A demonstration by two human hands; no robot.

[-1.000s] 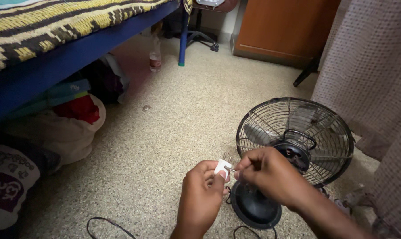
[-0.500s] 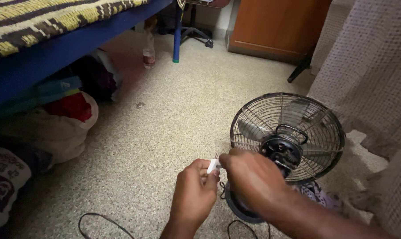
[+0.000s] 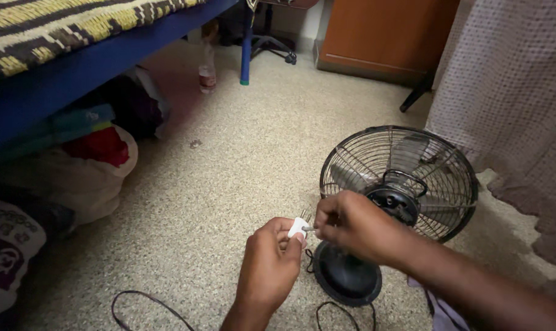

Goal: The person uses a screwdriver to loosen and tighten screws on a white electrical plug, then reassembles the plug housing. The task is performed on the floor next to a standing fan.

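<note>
My left hand [image 3: 272, 263] pinches a small white plug [image 3: 298, 227] low in the head view. My right hand [image 3: 351, 224] grips a thin metal tool whose tip [image 3: 308, 229] touches the plug's side. Both hands hover over the floor just in front of a black table fan [image 3: 400, 190] with a wire cage and a round base [image 3: 346, 276]. A dark cord [image 3: 143, 303] trails on the floor below my left hand.
A blue bed frame [image 3: 106, 61] with a striped yellow blanket runs along the upper left, with bags and clothes [image 3: 75, 165] stuffed beneath. A plastic bottle [image 3: 207, 67] stands by the blue bed leg. A dotted curtain [image 3: 511, 92] hangs at right, a wooden cabinet [image 3: 382, 30] behind.
My hands have shifted slightly. The right hand now holds the thin tool against the plug, where a second ago its fingers were on the plug itself.
</note>
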